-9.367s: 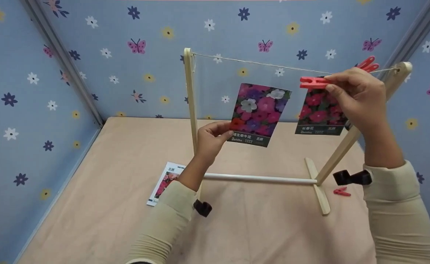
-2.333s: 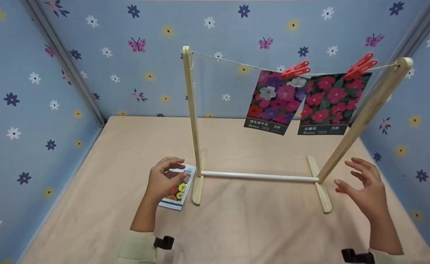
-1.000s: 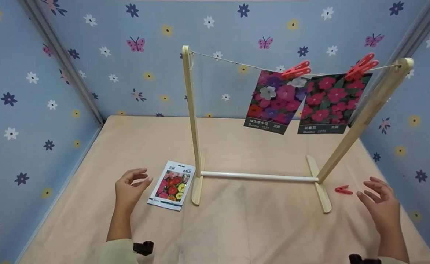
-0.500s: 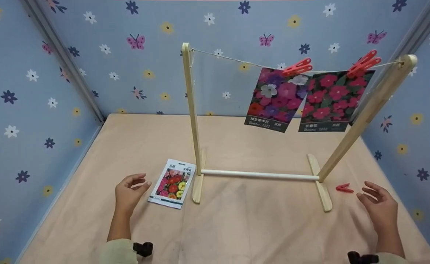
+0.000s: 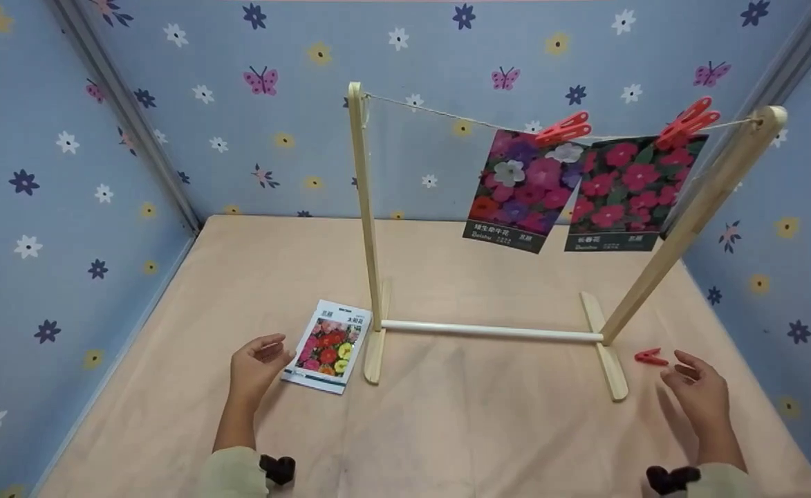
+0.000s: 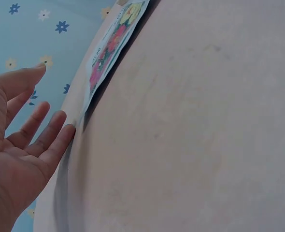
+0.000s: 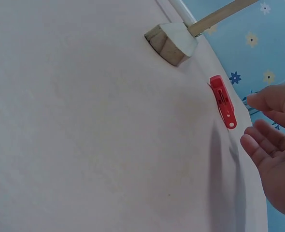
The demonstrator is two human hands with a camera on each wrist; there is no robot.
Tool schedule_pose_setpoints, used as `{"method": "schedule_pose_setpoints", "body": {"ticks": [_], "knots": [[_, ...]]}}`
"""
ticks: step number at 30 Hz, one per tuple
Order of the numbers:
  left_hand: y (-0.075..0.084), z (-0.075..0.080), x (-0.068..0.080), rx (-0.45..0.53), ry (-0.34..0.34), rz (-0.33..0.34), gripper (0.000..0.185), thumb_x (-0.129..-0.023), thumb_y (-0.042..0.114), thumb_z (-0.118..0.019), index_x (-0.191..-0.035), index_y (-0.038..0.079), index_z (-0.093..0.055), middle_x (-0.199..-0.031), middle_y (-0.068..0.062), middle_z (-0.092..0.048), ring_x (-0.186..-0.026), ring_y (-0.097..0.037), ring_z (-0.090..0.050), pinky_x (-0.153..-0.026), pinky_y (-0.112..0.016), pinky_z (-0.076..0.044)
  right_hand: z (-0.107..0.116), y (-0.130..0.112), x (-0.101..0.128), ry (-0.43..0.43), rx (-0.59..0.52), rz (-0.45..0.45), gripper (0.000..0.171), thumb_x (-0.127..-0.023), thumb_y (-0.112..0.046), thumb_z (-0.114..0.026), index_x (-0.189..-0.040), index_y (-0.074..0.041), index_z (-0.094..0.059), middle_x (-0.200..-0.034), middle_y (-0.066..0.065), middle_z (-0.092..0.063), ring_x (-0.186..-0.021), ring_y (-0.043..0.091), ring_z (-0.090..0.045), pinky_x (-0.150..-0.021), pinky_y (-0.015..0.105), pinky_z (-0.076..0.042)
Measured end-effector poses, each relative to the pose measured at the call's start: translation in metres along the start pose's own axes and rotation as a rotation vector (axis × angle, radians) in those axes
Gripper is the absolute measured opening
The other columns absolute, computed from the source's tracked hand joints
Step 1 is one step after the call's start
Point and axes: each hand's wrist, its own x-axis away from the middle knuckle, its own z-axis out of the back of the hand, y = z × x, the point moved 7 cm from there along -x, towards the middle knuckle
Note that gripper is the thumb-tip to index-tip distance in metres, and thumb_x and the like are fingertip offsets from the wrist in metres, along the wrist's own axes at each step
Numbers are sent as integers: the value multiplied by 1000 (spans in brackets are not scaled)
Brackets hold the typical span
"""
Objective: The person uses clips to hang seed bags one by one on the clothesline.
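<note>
A white seed packet (image 5: pixel 325 347) with a red and yellow flower picture lies flat beside the rack's left foot. My left hand (image 5: pixel 256 366) is just left of it, fingertips right at its edge in the head view; in the left wrist view the fingers are loosely spread and hold nothing. On the right, a small red clothespin (image 5: pixel 651 357) lies on the cloth. Close beside it is my right hand (image 5: pixel 701 391), thumb and fingers apart with nothing between them. Two dark flower packets, one mixed-colour (image 5: pixel 519 197) and one pink (image 5: pixel 619 200), hang from the string by red clothespins.
A wooden rack stands mid-table, with a left post (image 5: pixel 364 200), a thicker right post (image 5: pixel 695 221), a white bottom bar (image 5: pixel 495 332) and a string (image 5: pixel 440 114) across the top. Peach cloth (image 5: pixel 446 429) covers the table. Flower-patterned walls (image 5: pixel 274 138) enclose it.
Since the oldest frame, the mixed-colour packet went from my left hand to hanging under a clothespin. Both hands came down. Lately the left shifted right towards the white packet, the right towards the loose clothespin.
</note>
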Motion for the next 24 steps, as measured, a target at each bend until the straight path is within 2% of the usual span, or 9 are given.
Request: {"method": "schedule_pose_setpoints", "body": {"ticks": [3, 6, 10, 16, 24], "knots": [[-4, -2, 0, -33, -7, 40, 41, -85, 4, -73, -124, -1, -61, -127, -21, -59, -120, -31, -55, -94, -29, -50, -4, 3, -1, -34, 15, -21, 64, -97, -20, -60, -150, 2, -30, -144, 33, -38, -130, 46, -40, -95, 33, -48], [-6, -4, 0, -48, -11, 71, 41, -86, 7, -73, -125, 0, -61, -126, -20, -60, -120, -31, -55, -98, -37, -49, -8, 5, -2, -60, 24, -36, 66, -97, -17, -60, -151, 2, -27, -146, 33, -35, -133, 46, -37, -104, 52, -39], [-6, -5, 0, -51, -8, 88, 41, -86, 8, -73, -125, 1, -62, -124, -20, -62, -119, -31, -55, -99, -41, -48, -11, 6, -3, -77, 29, -34, 67, -97, -13, -60, -151, 4, -25, -146, 34, -34, -133, 47, -36, -106, 54, -35], [-7, -7, 0, -66, -16, 107, 40, -86, 7, -73, -124, 2, -62, -125, -19, -61, -120, -32, -56, -99, -41, -47, -15, 1, -6, -84, 67, -10, 65, -96, -10, -59, -147, 12, -26, -143, 37, -35, -131, 48, -37, -107, 55, -34], [-4, -12, 2, -178, -31, 53, 42, -85, 5, -74, -124, -2, -61, -119, -19, -62, -111, -30, -58, -96, -38, -50, -18, -2, -5, -41, 125, 10, 58, -93, -5, -59, -142, 13, -36, -134, 36, -43, -122, 47, -44, -103, 57, -37]]}}
